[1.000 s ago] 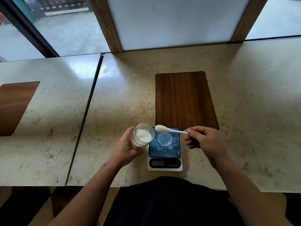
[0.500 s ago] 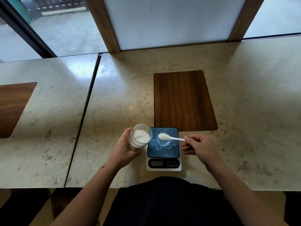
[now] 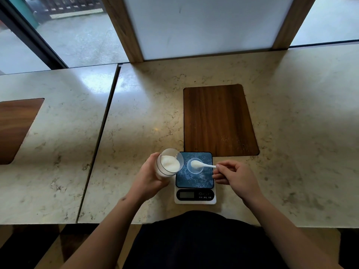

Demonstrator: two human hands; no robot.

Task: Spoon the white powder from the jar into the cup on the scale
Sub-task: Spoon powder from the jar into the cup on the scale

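A clear jar [image 3: 169, 162] holding white powder is tilted toward the scale, gripped by my left hand [image 3: 148, 178] just left of the scale. The small kitchen scale [image 3: 194, 178] has a dark blue weighing plate and a white base with a display. A small clear cup [image 3: 194, 166] stands on the plate. My right hand [image 3: 234, 176] pinches the handle of a white spoon [image 3: 202, 164]; its bowl, heaped with white powder, sits over the cup's mouth.
A dark wooden inlay [image 3: 219, 121] lies in the marble counter just behind the scale. A second wooden inlay [image 3: 17, 127] is at far left, past a seam [image 3: 101, 133] between two counter slabs. The counter's front edge is close to my body.
The spoon has moved from above the scale's back-left, near the jar, down and right, over the cup. The jar stays tilted in my left hand.
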